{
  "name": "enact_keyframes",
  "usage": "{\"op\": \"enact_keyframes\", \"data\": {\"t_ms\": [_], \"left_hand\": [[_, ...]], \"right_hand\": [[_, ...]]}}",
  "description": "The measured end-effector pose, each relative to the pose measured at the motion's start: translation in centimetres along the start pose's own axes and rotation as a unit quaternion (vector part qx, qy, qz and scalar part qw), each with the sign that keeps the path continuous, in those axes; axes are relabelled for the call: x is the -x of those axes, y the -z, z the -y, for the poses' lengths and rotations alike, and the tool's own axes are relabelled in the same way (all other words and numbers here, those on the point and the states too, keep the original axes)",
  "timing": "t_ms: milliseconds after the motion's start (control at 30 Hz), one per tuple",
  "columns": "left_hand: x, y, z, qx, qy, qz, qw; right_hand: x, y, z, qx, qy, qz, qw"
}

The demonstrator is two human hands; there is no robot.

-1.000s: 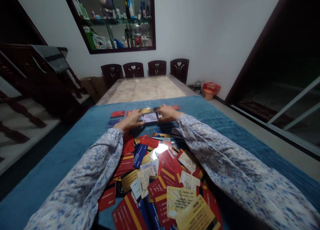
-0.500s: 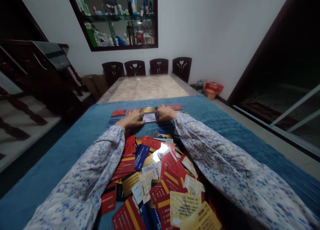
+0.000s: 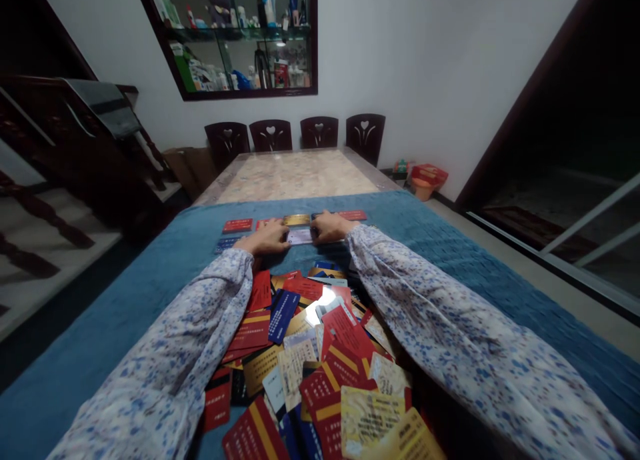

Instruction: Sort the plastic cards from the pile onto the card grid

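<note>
Both arms, in flowered sleeves, reach far forward over a blue cloth (image 3: 125, 300). My left hand (image 3: 265, 239) and my right hand (image 3: 327, 227) pinch the two short ends of a pale card (image 3: 300, 236) that lies flat on the cloth. Beyond the hands a row of laid-out cards runs across: a red card (image 3: 237, 225) at the left, a gold card (image 3: 296, 219) in the middle, another red card (image 3: 353, 215) at the right. A large loose heap of red, blue and gold cards (image 3: 310, 360) lies between my forearms, close to me.
The cloth covers the near part of a long marble-topped table (image 3: 295, 175). Several dark chairs (image 3: 295, 135) stand at its far end under a glass wall cabinet (image 3: 235, 37). A wooden staircase (image 3: 55, 160) rises at the left. Red bags (image 3: 425, 179) sit on the floor at the right.
The view has shifted a little. Both hands stay on the pale card, which now lies lower and flatter on the cloth.
</note>
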State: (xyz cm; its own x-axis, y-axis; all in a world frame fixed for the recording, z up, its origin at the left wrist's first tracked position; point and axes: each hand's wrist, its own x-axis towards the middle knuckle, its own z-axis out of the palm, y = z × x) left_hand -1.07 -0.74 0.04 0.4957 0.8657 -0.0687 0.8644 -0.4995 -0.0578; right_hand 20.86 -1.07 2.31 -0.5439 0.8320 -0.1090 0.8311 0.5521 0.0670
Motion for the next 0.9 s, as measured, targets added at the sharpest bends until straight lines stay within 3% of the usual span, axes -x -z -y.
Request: {"op": "enact_keyframes", "data": {"t_ms": [900], "left_hand": [[-0.9,0.2,-0.2,-0.001,-0.015,0.012,1.000]], "right_hand": [[-1.7,0.2,0.0,0.013,0.004,0.037,0.999]]}}
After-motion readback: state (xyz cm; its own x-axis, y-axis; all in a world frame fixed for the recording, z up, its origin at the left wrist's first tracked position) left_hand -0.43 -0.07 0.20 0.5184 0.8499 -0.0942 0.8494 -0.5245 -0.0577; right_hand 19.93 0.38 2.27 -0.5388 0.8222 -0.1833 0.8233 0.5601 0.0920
